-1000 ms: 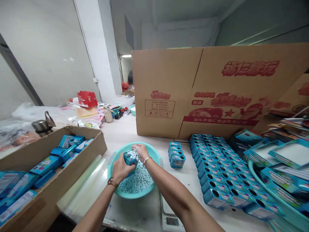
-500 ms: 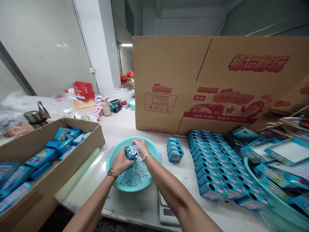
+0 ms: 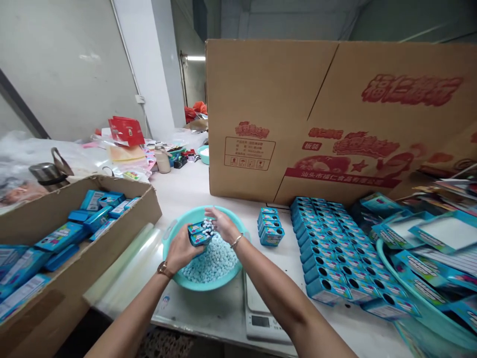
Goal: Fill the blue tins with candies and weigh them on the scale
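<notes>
My left hand [image 3: 183,251], with a watch on its wrist, grips small blue candy boxes [image 3: 200,237], apparently two side by side, tilted over a turquoise basin [image 3: 175,281]. Round pale candies [image 3: 213,263] fill the lower part of the basin. More of them lie at the right end of the boxes, some seemingly falling. Just right of that end is my right hand [image 3: 223,226], wearing a bracelet, its fingers stretched out and apart. Nothing shows in its grasp, though part of its palm is hidden.
Right of the basin stand a short row of blue boxes [image 3: 271,233] and a larger block of boxes [image 3: 328,253]. A scale [image 3: 266,323] sits at the front. A carton [image 3: 257,89] rises behind; an open cardboard box [image 3: 122,219] lies left. Another basin [image 3: 395,281] holds flat cards.
My right hand has opened and drawn slightly right from the boxes. My left hand has tilted them, and candies heaped on top now sit toward their right end.
</notes>
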Demonstrator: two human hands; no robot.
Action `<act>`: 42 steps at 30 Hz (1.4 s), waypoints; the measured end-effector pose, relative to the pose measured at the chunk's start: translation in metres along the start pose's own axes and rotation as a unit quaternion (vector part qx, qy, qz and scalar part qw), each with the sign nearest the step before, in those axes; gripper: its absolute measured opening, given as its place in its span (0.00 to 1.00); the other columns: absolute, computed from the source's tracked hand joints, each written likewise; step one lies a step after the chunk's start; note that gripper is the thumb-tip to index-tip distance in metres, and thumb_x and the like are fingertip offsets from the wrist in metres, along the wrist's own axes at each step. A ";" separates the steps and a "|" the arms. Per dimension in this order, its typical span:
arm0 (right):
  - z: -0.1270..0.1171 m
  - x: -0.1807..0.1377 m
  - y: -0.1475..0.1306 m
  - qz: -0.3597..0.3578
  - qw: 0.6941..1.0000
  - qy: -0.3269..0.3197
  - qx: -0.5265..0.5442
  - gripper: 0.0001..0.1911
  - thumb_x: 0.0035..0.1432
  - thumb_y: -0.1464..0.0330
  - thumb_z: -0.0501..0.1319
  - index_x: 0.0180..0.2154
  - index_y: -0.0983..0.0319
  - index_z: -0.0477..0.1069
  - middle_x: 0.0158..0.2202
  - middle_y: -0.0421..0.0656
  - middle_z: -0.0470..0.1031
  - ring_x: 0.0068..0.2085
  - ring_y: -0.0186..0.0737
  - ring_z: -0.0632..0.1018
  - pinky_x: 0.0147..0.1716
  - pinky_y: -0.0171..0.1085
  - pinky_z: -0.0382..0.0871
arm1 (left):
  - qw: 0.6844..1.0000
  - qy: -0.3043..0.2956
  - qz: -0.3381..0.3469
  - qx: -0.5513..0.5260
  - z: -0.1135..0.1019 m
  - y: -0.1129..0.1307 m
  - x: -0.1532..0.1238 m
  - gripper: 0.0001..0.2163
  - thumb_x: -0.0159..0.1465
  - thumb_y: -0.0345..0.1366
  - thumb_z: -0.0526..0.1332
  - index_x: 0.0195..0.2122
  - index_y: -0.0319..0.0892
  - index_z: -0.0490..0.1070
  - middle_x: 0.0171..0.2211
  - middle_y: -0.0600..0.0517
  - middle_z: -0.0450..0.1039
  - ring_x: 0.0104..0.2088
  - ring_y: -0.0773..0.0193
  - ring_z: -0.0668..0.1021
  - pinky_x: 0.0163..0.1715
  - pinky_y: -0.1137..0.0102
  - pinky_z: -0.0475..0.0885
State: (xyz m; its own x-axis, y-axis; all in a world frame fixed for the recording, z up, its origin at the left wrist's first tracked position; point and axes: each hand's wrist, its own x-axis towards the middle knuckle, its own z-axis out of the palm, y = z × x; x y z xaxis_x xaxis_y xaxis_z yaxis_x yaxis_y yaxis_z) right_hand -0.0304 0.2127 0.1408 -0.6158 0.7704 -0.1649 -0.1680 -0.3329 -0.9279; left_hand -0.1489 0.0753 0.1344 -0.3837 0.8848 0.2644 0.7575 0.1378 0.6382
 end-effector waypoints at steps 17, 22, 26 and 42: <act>0.010 -0.014 -0.006 -0.069 0.995 0.010 -0.071 0.28 0.60 0.46 0.52 0.45 0.59 0.77 0.46 0.46 0.79 0.51 0.48 0.75 0.54 0.46 0.63 | 0.979 -0.034 -0.005 -0.200 0.001 0.006 0.000 0.35 0.44 0.37 0.74 0.52 0.40 0.62 0.44 0.47 0.75 0.43 0.51 0.79 0.45 0.59 0.74; 0.015 -0.018 0.008 -0.107 0.989 0.059 -0.089 0.30 0.61 0.47 0.50 0.51 0.60 0.74 0.52 0.49 0.75 0.56 0.51 0.72 0.58 0.48 0.61 | 0.982 -0.041 -0.005 -0.186 0.004 0.006 0.000 0.35 0.44 0.36 0.74 0.52 0.41 0.63 0.44 0.47 0.75 0.44 0.50 0.79 0.46 0.57 0.73; 0.005 -0.021 0.014 -0.078 0.988 0.019 -0.136 0.35 0.63 0.46 0.44 0.57 0.63 0.69 0.52 0.52 0.75 0.55 0.54 0.73 0.54 0.50 0.65 | 0.982 -0.057 0.000 -0.182 0.000 0.005 -0.006 0.34 0.44 0.34 0.74 0.52 0.41 0.63 0.45 0.48 0.74 0.45 0.51 0.78 0.47 0.57 0.72; -0.035 -0.045 0.075 -0.111 0.828 -0.137 -0.532 0.14 0.48 0.64 0.69 0.39 0.59 0.76 0.46 0.51 0.74 0.45 0.55 0.74 0.46 0.49 0.66 | 0.961 -0.085 -0.030 -0.262 -0.032 -0.016 -0.031 0.37 0.46 0.33 0.74 0.57 0.46 0.62 0.53 0.46 0.71 0.53 0.48 0.75 0.55 0.55 0.69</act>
State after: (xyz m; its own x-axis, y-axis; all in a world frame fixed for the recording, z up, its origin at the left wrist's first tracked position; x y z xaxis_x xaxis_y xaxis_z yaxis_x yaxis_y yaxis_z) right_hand 0.0122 0.1718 0.0665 -0.8368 0.5475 -0.0031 0.3825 0.5806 -0.7187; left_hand -0.1661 0.0317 0.1393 -0.2931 0.9483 0.1215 0.3503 -0.0118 0.9366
